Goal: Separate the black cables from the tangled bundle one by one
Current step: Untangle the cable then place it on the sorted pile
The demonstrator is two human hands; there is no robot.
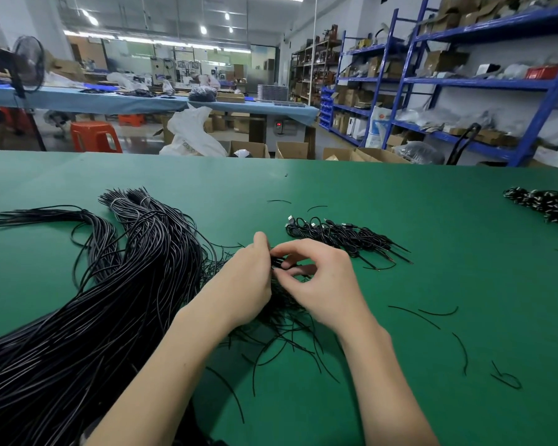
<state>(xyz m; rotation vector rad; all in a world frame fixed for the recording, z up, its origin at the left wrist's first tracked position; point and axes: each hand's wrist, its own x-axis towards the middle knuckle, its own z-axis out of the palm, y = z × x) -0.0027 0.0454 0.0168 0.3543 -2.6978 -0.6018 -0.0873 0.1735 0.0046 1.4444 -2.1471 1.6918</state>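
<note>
The left hand (250,278) is curled around black cables (279,263) at the desk's (400,220) middle, forearm angled in from below. The same cables are pinched by the right hand (319,278), fingers bent. The bundle (110,300) is spread at left.

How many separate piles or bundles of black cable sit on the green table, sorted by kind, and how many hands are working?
Long cable bundles, left: 2
Small tangle held by the hands: 1
Pile with USB plugs: 1
Black-and-white pile, far right: 1
Hands: 2, left hand, right hand
Total: 7
</note>
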